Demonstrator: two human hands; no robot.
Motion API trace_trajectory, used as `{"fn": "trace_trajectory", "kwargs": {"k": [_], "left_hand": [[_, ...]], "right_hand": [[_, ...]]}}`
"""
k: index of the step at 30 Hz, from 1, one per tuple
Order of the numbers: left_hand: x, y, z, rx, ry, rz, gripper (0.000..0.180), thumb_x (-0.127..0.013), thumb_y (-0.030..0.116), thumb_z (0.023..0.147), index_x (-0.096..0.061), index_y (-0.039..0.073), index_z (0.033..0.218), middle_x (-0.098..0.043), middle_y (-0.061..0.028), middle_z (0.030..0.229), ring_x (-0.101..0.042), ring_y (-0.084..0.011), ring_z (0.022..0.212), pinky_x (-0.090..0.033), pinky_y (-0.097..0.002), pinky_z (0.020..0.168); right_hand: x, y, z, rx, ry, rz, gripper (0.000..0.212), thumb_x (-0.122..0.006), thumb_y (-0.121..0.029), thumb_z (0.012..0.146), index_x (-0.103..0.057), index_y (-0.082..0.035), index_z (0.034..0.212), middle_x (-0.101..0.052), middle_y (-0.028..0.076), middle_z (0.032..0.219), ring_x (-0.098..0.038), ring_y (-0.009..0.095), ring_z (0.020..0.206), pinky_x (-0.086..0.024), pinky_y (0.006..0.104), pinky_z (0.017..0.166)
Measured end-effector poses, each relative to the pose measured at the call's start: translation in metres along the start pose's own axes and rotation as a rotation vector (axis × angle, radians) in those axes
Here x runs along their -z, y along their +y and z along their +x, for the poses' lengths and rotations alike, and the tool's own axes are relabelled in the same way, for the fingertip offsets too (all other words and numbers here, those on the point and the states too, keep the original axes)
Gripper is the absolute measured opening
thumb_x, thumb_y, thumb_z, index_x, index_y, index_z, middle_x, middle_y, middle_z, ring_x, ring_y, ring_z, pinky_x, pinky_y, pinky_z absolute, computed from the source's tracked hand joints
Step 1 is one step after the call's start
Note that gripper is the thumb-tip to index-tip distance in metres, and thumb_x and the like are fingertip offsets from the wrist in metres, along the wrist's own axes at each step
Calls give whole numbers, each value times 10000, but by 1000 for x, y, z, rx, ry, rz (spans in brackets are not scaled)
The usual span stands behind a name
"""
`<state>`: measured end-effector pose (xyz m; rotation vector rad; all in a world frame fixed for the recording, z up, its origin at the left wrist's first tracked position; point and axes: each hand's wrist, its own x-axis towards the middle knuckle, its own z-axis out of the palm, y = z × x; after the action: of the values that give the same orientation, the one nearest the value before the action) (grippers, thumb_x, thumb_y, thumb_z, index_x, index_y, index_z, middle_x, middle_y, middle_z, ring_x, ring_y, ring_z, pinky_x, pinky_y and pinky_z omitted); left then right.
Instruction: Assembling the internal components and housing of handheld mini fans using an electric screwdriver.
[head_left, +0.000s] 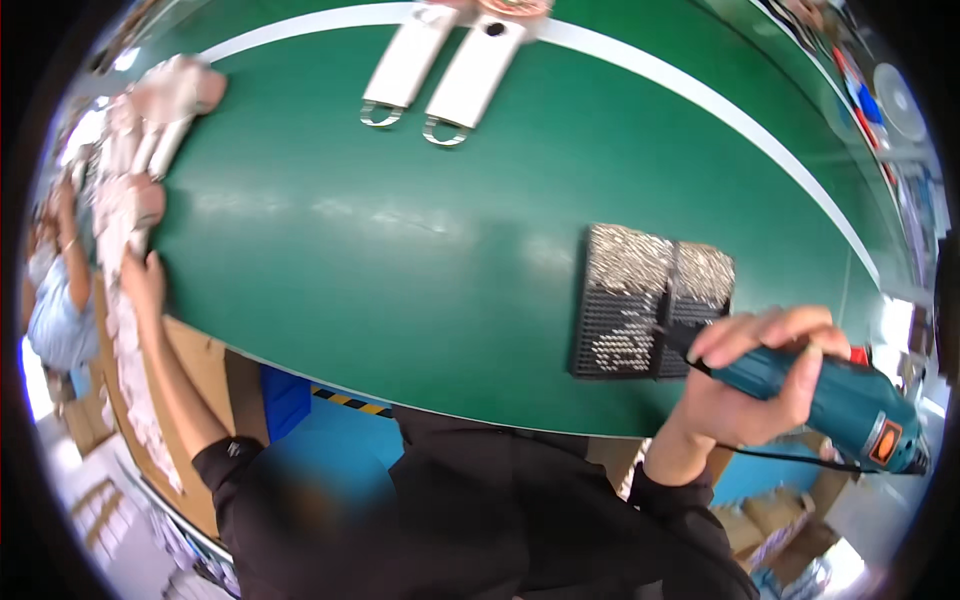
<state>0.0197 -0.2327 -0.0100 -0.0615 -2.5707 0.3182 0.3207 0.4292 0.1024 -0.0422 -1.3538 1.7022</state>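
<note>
The right hand (pixel 722 412) has its fingers wrapped around the body of a teal power screwdriver (pixel 850 402), its black nose pointing left over a black two-part tray (pixel 581 330). A cord (pixel 800 459) trails beneath the tool. The tray lies on the right part of the green tabletop (pixel 400 280), near its front edge. Small metallic screws (pixel 628 256) lie thickly in the far part of both compartments, with a smaller patch in the near part of the left one. Whether the driver's tip touches anything there, I cannot tell.

The left hand (pixel 144 288) reaches to the left end of the tabletop, its fingers at a pale pink-and-white piece (pixel 142 205) in a crowded row; that area is blurred, so I cannot tell whether they grip it. Two white handle-like pieces with looped ends (pixel 404 62) (pixel 476 78) lie side by side at the far edge.
</note>
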Motion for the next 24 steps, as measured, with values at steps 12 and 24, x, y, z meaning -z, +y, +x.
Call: {"fn": "trace_trajectory", "kwargs": {"k": [12, 24], "left_hand": [[122, 156, -27, 499, -585, -891, 390, -657, 352, 855, -545, 24, 1033, -533, -16, 729, -482, -75, 562, -366, -213, 504], [213, 311, -117, 589, -912, -1857, 541, -588, 139, 878, -337, -36, 1324, -607, -195, 1053, -664, -285, 819, -555, -364, 728]], "right_hand": [[-1, 6, -7, -65, -50, -171, 200, -478, -109, 887, -319, -40, 987, -481, 171, 742, -538, 246, 453, -528, 386, 432], [-8, 12, -10, -25, -133, -169, 157, -464, -70, 904, -337, -6, 971, -485, 178, 748, -537, 254, 457, -520, 422, 418]]}}
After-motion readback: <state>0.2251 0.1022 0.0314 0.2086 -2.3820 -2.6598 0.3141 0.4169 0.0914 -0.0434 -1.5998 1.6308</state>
